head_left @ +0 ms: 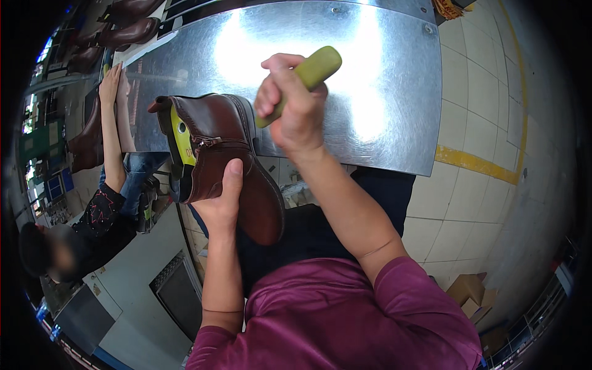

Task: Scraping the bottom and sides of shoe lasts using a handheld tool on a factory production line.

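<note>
A brown leather ankle boot (225,123) lies on its side, partly over the near edge of the metal table, its toe pointing toward me and its sole edge to the right. Its zip (206,143) is on the upward side, and yellow-green lining (182,139) shows in the opening. My left hand (221,200) grips the boot near its zip, thumb on top, other fingers hidden. My right hand (295,102) is closed round a yellow-green bar (322,66), slightly blurred. The bar's lower end is close to the boot's sole edge; whether they touch, I cannot tell.
The shiny metal table (394,105) stretches ahead of me. More brown boots (129,32) stand at the far left. A co-worker (102,213) in black sits at the left, one hand on the table. A cardboard box (468,293) is on the tiled floor at the right.
</note>
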`<state>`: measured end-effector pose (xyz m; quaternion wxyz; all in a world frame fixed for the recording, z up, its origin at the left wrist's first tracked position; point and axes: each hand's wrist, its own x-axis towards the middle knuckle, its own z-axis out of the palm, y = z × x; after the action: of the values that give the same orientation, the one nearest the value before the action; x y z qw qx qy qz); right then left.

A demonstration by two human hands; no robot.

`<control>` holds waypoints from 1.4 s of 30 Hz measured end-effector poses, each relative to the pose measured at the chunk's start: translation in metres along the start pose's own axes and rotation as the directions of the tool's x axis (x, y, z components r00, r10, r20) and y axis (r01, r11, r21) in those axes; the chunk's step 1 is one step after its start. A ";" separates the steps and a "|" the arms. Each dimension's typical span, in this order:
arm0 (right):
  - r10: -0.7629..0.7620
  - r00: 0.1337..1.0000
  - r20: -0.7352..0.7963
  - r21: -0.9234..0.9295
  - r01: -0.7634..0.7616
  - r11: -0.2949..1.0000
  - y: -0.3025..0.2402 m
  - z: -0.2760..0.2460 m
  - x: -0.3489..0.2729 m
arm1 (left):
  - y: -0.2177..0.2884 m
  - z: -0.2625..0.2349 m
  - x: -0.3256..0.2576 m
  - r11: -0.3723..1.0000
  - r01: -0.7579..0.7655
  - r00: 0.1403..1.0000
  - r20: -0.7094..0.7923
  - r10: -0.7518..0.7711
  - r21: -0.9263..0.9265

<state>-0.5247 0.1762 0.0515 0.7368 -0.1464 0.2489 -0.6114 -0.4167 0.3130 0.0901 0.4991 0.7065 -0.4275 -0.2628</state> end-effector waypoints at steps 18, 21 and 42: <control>-0.212 0.973 0.092 -0.262 0.229 0.937 0.036 0.035 0.018 | 0.001 0.003 -0.009 0.996 -0.089 0.994 0.059 0.088 0.015; -0.237 0.967 0.091 -0.233 0.252 0.939 0.043 0.040 0.039 | 0.001 -0.002 -0.004 0.995 -0.059 0.996 0.069 0.054 0.074; -0.133 0.979 0.157 -0.067 0.145 0.987 -0.011 0.042 0.016 | -0.018 -0.021 0.000 0.880 -0.019 0.991 -0.124 -0.046 -0.475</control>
<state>-0.5090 0.1549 0.0890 0.7026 -0.2384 0.2050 -0.6383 -0.3938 0.3253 0.0807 0.6822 0.5812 -0.3111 -0.3161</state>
